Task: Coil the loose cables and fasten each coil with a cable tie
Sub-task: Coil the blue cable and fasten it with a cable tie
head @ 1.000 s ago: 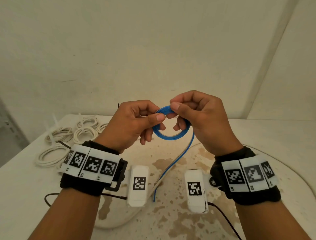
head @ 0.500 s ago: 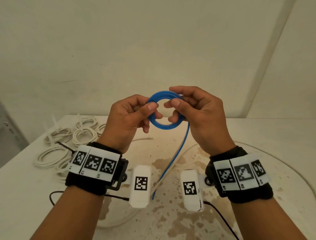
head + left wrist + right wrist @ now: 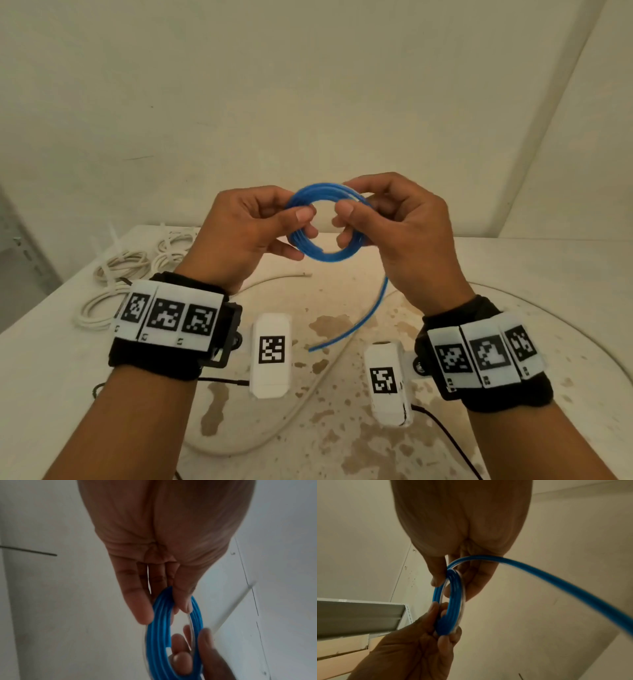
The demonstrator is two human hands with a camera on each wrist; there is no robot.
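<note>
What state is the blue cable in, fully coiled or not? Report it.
Not fully coiled. The blue cable forms a ring pinched by the left hand and right hand, with a loose tail hanging down.

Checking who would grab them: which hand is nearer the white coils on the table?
Left. The left hand is just right of the white coils; the right hand is farther right.

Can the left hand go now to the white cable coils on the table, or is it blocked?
Probably not yet. The left hand pinches the blue coil, whose tail hangs loose. Nothing stands between it and the white coils, so the path looks free.
</note>
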